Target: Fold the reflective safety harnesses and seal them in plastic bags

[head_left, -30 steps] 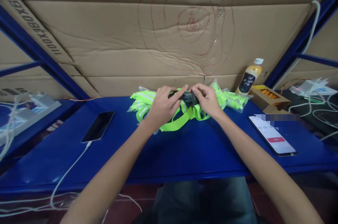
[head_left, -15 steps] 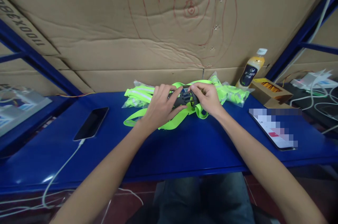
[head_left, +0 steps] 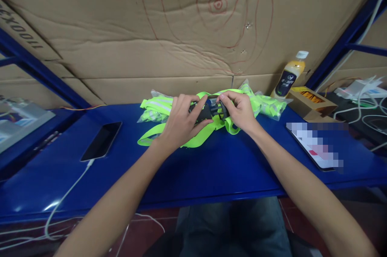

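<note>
A black plastic side-release buckle (head_left: 203, 115) is held between my two hands above neon-yellow webbing. Closed around the buckle's wider left part is my left hand (head_left: 185, 116), its thumb below and fingers on top. My right hand (head_left: 239, 109) pinches the narrower right part (head_left: 223, 110) between thumb and fingers. Prongs show between the two parts; fingers hide how far they are engaged. A neon-yellow strap (head_left: 196, 141) loops on the table under my left hand. Behind lie bundles of neon-yellow reflective straps in clear plastic, one bundle (head_left: 155, 107) on the left and another (head_left: 269, 105) on the right.
A blue table (head_left: 181, 180) stands before a cardboard wall (head_left: 105, 47). On the left is a phone (head_left: 102, 141) with a white cable. To the right are a drink bottle (head_left: 288, 77), an open cardboard box (head_left: 313, 105) and a second phone (head_left: 314, 148). Power strips sit at both sides.
The buckle's two parts look slightly further apart, with more of the prongs showing between them. Both hands keep their grip. The camera view has shifted a little.
</note>
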Tool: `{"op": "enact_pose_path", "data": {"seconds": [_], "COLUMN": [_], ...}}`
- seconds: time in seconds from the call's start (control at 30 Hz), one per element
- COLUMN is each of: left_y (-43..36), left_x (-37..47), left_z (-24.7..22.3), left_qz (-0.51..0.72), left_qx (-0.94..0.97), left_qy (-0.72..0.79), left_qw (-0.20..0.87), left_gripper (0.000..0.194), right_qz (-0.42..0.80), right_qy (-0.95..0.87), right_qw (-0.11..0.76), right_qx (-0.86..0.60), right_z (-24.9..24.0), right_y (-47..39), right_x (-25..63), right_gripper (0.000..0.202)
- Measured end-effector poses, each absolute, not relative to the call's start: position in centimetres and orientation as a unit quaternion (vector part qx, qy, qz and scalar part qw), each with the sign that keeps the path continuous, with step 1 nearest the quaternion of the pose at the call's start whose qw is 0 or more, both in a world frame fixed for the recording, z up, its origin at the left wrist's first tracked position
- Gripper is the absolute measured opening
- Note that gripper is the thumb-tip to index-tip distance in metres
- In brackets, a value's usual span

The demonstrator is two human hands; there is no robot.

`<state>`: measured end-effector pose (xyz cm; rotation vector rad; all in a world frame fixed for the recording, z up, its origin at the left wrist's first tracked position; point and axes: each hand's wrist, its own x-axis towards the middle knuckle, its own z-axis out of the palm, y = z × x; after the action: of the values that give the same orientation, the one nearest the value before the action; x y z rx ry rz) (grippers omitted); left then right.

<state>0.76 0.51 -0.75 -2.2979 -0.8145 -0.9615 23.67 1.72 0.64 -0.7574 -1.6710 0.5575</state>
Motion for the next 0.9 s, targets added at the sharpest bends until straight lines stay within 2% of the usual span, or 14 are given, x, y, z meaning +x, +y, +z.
{"op": "enact_pose_path", "data": {"seconds": [0.23,0.43,0.53,0.63,0.7,0.8,0.9], "left_y": [-0.3,-1.2,-1.0,-0.9,-0.9,-1.0,-0.7], "left_x": [1.6,2.6,2.3,1.6,1.3,1.4,2.1], "left_z": [-0.7,-0.6,-0.3,0.5,1.4,3.2,4.9], "left_qz": [-0.363,-0.393,-0.415,-0.424,-0.431,-0.444,-0.454], "left_qx": [-0.851,-0.859,-0.857,-0.861,-0.857,-0.815,-0.738], "left_qy": [-0.284,-0.292,-0.278,-0.260,-0.278,-0.348,-0.383], "left_qw": [0.253,0.150,0.124,0.106,0.046,-0.131,-0.320], "left_gripper": [0.075,0.089,0.092,0.084,0.072,0.053,0.061], "right_qz": [0.166,0.234,0.311,0.306,0.253,0.115,-0.037], "right_qy": [-0.758,-0.773,-0.802,-0.859,-0.870,-0.864,-0.851], "right_qw": [0.538,0.503,0.437,0.338,0.345,0.432,0.482], "right_qx": [-0.330,-0.307,-0.264,-0.235,-0.245,-0.233,-0.203], "right_z": [0.4,-0.2,0.4,1.5,2.2,2.7,2.5], "right_y": [0.0,-0.3,0.5,1.1,1.1,0.9,0.9], "right_x": [22.6,21.6,22.9,24.6,25.5,26.0,26.1], "right_gripper": [0.036,0.033,0.024,0.016,0.018,0.024,0.033]}}
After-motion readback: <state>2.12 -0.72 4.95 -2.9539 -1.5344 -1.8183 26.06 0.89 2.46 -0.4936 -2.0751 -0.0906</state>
